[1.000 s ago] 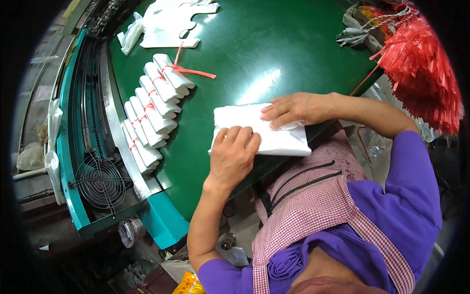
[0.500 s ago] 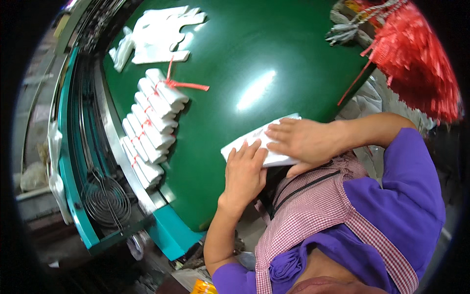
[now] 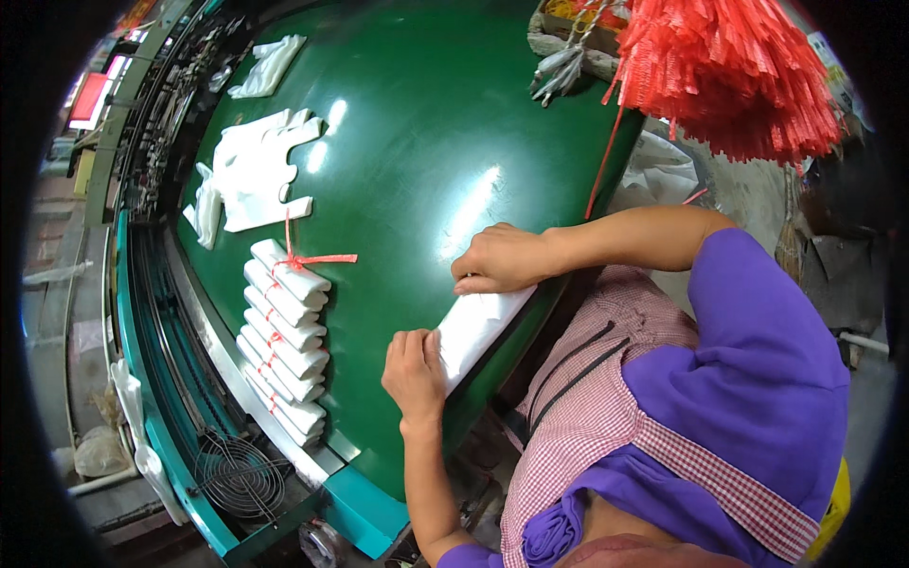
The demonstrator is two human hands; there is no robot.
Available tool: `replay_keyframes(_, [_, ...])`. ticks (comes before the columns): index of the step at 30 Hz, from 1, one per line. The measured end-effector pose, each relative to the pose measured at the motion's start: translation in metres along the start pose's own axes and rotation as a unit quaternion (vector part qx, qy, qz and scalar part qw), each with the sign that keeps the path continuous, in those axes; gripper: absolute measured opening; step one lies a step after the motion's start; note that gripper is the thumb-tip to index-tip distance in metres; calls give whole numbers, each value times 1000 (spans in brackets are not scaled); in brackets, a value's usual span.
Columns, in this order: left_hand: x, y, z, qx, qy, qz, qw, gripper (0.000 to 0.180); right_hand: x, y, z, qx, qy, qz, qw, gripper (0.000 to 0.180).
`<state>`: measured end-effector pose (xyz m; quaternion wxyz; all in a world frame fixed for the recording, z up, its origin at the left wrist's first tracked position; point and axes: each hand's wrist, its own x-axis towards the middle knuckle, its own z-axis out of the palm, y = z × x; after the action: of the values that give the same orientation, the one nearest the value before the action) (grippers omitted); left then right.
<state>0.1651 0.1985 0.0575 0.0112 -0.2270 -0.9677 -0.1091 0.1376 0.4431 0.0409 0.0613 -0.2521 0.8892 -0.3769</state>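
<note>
A folded bundle of white plastic bags [image 3: 481, 331] lies slantwise near the table's front edge. My left hand [image 3: 414, 372] grips its near-left end, fingers curled over the far side. Around the far edge, towards its right end, my right hand [image 3: 502, 257] is closed with bent fingers. The undersides of the fingers are hidden. Left of my hands is a row of rolled white bag bundles [image 3: 289, 336] tied together with red plastic string [image 3: 317, 258]. Beyond it lie flat white plastic bags [image 3: 254, 170] with cut-out handles.
A green table [image 3: 407, 133] spreads under everything. A teal machine frame [image 3: 151, 398] with a round wire guard [image 3: 240, 475] runs along the left. Red plastic strips [image 3: 729, 76] hang at the upper right beside a wooden tray [image 3: 597, 52]. Another white bag [image 3: 270, 66] lies far left.
My hands have gone from lying flat on the white bundle to curling round its far edge. The bundle now slants more steeply. The view has shifted, showing more of the table's far left.
</note>
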Motion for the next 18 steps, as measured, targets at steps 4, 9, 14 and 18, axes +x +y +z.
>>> replay_keyframes(4, [-5,9,13,-179,17,75,981,36,-23,21,11,268,158,15,950,20])
replay_keyframes(9, [-4,19,7,-272,-128,10,954,34,-106,23,-21,399,424,161,796,9])
replay_keyframes(14, [-8,30,18,-348,-110,39,930,29,-117,56,-53,509,565,208,616,21])
replay_keyframes(18, [-36,34,22,-581,-156,-94,794,27,-68,62,-36,395,483,184,760,23])
